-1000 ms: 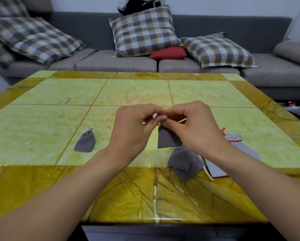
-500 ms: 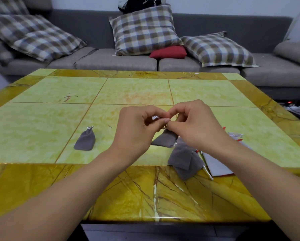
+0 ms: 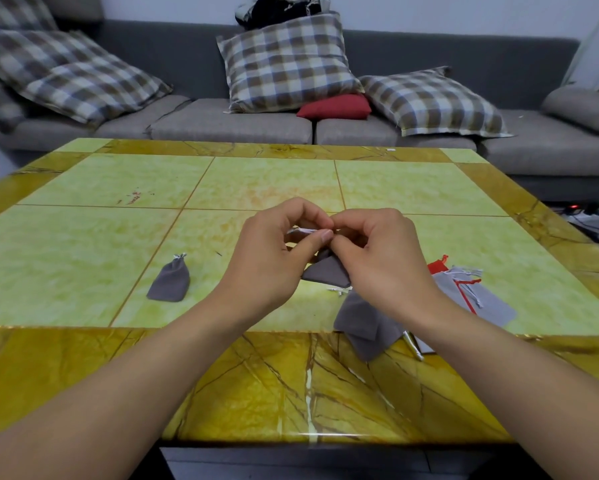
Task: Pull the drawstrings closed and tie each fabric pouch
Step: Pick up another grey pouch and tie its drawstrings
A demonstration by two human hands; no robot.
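Pinching the white drawstring (image 3: pixel 303 231) with left hand (image 3: pixel 274 261) and right hand (image 3: pixel 377 261), grey pouch (image 3: pixel 327 273) dangling, risking the half-formed knot slipping loose.

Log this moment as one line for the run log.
left hand and right hand pinch drawstring of grey pouch | tied pouch on table

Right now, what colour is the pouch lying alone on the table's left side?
Dark grey pouch, with a pale drawstring tuft at its top; the head view shows it clearly.
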